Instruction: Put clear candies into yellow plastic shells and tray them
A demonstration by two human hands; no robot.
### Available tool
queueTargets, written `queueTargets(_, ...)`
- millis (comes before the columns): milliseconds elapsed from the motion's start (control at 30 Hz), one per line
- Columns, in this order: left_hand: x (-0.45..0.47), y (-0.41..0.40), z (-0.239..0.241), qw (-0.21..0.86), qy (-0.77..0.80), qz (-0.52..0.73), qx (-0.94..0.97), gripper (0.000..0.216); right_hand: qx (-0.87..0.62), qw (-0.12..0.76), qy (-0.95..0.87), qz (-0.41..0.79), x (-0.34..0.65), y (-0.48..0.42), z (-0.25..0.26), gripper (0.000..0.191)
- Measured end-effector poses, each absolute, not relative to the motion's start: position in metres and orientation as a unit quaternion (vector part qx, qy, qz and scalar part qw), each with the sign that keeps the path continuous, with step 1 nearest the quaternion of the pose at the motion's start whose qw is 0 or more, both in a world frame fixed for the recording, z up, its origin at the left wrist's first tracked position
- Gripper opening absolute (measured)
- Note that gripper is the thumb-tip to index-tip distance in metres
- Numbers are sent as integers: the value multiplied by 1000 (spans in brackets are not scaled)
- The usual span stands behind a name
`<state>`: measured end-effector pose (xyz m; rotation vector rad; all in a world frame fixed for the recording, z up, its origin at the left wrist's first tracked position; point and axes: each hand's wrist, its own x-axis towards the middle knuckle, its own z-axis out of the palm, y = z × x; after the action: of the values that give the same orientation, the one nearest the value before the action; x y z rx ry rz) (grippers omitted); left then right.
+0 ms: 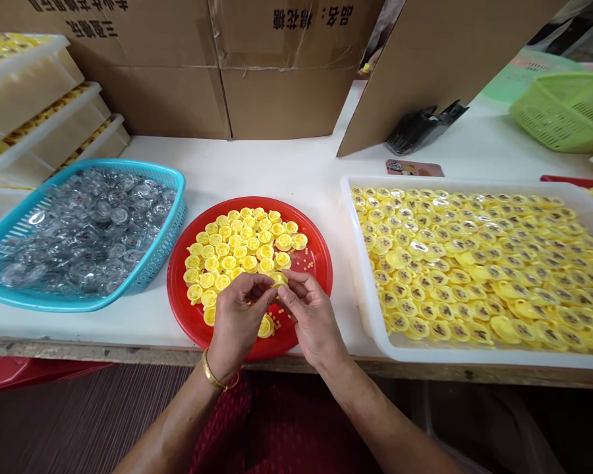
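Observation:
Both hands meet over the near right part of a round red tray (321,276). Between their fingertips is a small yellow plastic piece (279,279), partly hidden by the fingers. My left hand (240,316) pinches it from the left, and my right hand (309,313) pinches it from the right. Many round yellow cup-like pieces (237,240) lie on the tray, hollow side up, in loose rows. Tiny pale bits are scattered on the red surface near the right hand.
To the left stands a blue basket (178,197) of clear plastic pieces (93,230). A white bin (368,309) on the right holds rows of yellow pieces with dark centres. Behind are cardboard panels (277,99), a black holder (420,131) and a green basket (553,112). Bins (79,112) are stacked at far left.

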<state>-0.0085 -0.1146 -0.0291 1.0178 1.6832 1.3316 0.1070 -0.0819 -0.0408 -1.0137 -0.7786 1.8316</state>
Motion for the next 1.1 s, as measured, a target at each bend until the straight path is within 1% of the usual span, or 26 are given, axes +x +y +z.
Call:
queueTargets(267, -10, -115, -24, 363, 657, 520, 407, 12, -415, 454, -357, 703, 109, -80, -43, 26)
queueTargets(433, -9, -116, -23, 390, 634, 543, 388, 14, -417, 460, -376, 688, 109, -80, -40, 26)
queueTargets(633, -5, -118, -24, 440, 584, 608, 309, 18, -417, 448, -370, 698, 106, -82, -33, 38)
queueTargets(800, 1, -120, -22, 448, 565, 639, 266, 19, -402, 458, -343, 715, 103, -85, -33, 30)
queueTargets(1000, 8, -121, -28, 450, 566, 652, 227, 19, -400, 458, -287, 740, 100, -87, -30, 31)
queueTargets(1100, 9, -121, -29, 453, 572, 649, 218, 17, -394, 460, -278, 745, 101, -87, -28, 26)
